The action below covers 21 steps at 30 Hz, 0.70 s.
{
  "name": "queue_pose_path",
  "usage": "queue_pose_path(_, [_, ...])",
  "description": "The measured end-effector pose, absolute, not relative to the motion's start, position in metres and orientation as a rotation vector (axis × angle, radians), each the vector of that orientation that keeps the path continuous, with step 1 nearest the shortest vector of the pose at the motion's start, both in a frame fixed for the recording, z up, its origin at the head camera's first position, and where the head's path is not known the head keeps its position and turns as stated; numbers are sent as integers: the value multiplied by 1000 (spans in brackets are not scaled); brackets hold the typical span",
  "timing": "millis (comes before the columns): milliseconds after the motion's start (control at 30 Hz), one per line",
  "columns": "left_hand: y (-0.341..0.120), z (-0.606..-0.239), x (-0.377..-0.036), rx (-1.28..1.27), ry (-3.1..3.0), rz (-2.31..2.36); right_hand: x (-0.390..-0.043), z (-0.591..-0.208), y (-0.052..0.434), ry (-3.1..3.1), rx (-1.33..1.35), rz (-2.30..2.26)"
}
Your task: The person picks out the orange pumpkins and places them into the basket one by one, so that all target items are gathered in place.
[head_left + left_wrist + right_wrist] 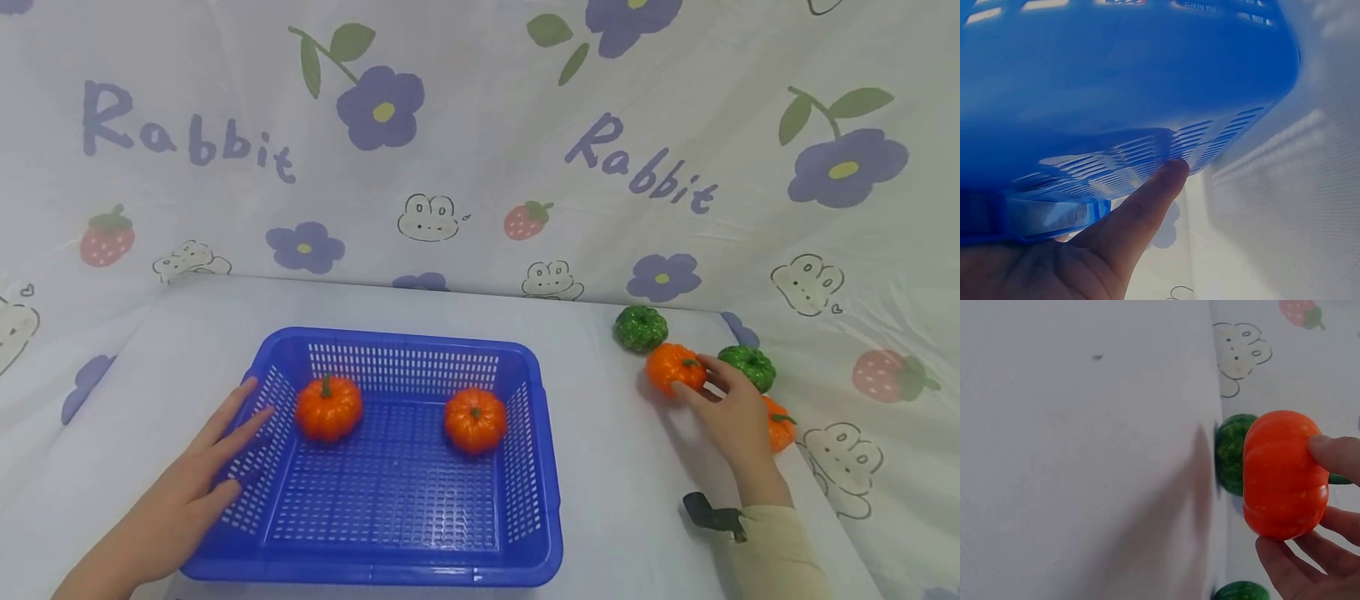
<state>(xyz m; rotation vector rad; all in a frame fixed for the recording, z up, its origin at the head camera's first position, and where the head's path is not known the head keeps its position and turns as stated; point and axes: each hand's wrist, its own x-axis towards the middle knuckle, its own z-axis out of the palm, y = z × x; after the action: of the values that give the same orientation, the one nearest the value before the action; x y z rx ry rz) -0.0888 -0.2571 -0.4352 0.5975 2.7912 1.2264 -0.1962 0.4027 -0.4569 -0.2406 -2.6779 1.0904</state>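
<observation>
My right hand [731, 412] grips a small orange pumpkin [676, 370] with thumb and fingertips. In the right wrist view this pumpkin [1285, 475] is held off the table, with a shadow beside it. A blue plastic basket [375, 575] stands in front of me. Two orange pumpkins lie inside it, one at the left [328, 408] and one at the right [476, 421]. My left hand [176, 500] rests at the basket's left rim with fingers extended. The left wrist view shows a straight digit [1154, 194] against the basket's slotted wall [1147, 156].
A green pumpkin [641, 329] sits behind the held one. Another green pumpkin [747, 368] and an orange pumpkin [782, 425], partly hidden by my right hand, lie to its right. A patterned cloth [480, 150] hangs behind the white table [607, 467].
</observation>
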Motion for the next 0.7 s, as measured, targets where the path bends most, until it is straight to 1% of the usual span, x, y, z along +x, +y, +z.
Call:
queue_pose_path(233, [-257, -438, -90, 668, 2820, 1228, -189, -435, 392, -2634, -206, 1085])
queue_pose_path(400, [-255, -437, -92, 628, 2778, 1263, -186, -420, 381, -2610, -194, 1066])
queue_pose_path(700, [-258, -436, -89, 622, 2788, 1285, -186, -408, 365, -2566, -115, 1037])
